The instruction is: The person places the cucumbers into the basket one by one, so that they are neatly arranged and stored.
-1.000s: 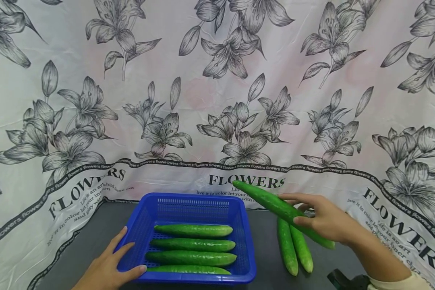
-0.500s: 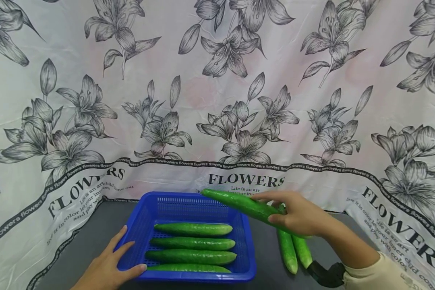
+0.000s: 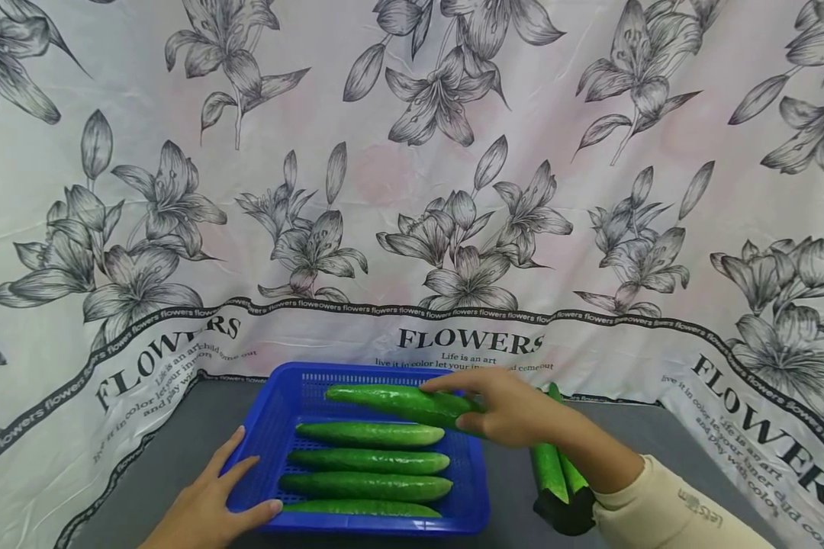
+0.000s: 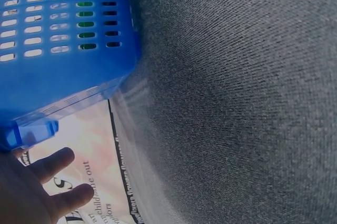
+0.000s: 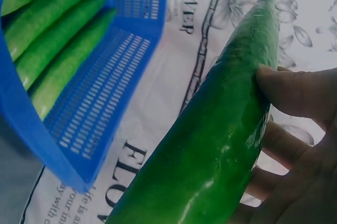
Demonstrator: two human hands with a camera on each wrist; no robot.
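My right hand (image 3: pixel 515 408) grips a green cucumber (image 3: pixel 391 402) by its right part, above the back of a blue plastic basket (image 3: pixel 477 488). The right wrist view shows the thumb and fingers on this cucumber (image 5: pixel 210 129), whose skin is glossy. Several cucumbers (image 3: pixel 367 461) lie side by side across the basket floor. My left hand (image 3: pixel 206 499) rests at the basket's left front corner, its fingers spread and fairly straight. Seen from the left wrist, two fingers of the left hand (image 4: pixel 31 187) stretch out beside the basket's slotted wall (image 4: pixel 63 50).
Two more cucumbers (image 3: pixel 551 469) lie on the dark grey table (image 3: pixel 632 427) right of the basket, partly hidden by the right arm and a black wrist device (image 3: pixel 566 512). A white flower-print cloth (image 3: pixel 398 229) hangs behind and along the sides.
My right hand has carried the cucumber left and down, from above the pair on the table to over the back of the basket. The left hand stays at the basket corner.
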